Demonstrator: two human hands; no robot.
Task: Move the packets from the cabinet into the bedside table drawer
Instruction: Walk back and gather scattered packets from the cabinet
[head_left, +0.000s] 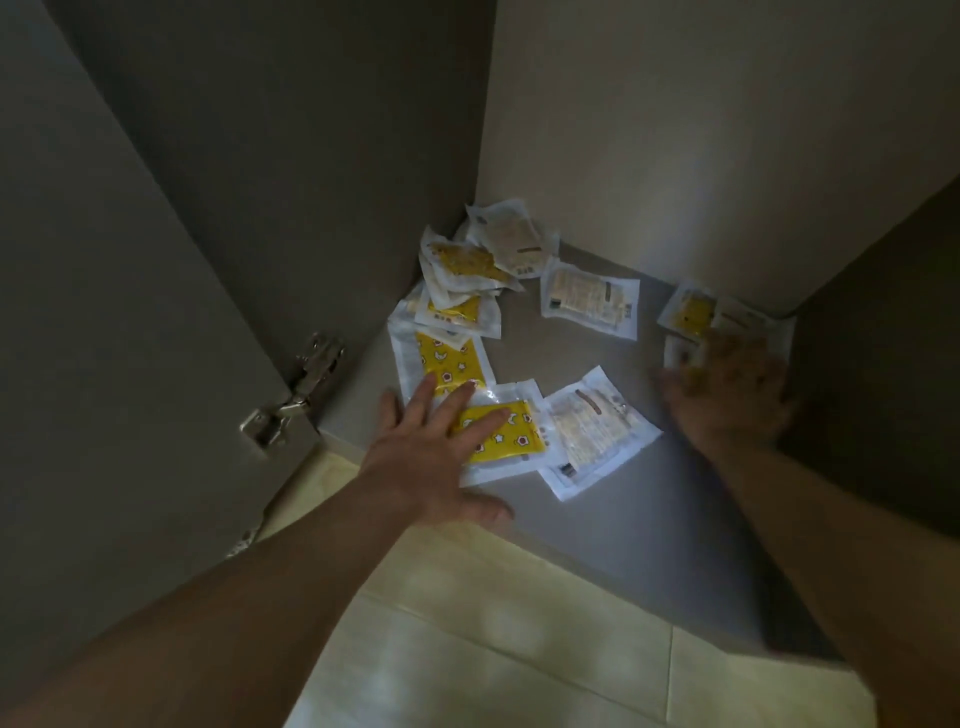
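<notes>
**Both hands in the cabinet, packets scattered**

Head view. The packets are lying loose on the cabinet floor (649, 519). A heap (467, 275) is sitting in the back corner at 11 o'clock, and a lone packet (589, 301) is at 12. A small cluster (691, 312) is at 2, and a white packet (592, 431) is lying near the front edge.

The left hand (431, 441) is pressing flat on a yellow packet (506, 431), grip spread and pinching nothing. The right hand (727, 395) is lying over the cluster. It is blurred, so I cannot tell whether its grip is spread or pinching.

No drawer is showing.

Risks, as I am judging them:
- The wrappers are looking slick and are overlapping, so a flat sweep could be sliding some over the front lip onto the tiled floor (493, 623) at 6 o'clock.
- The heap is sitting tight against the walls, so a few packets could get left behind.
- The hinge (296, 400) at 9 o'clock is sitting near the left wrist and could snag it.
</notes>
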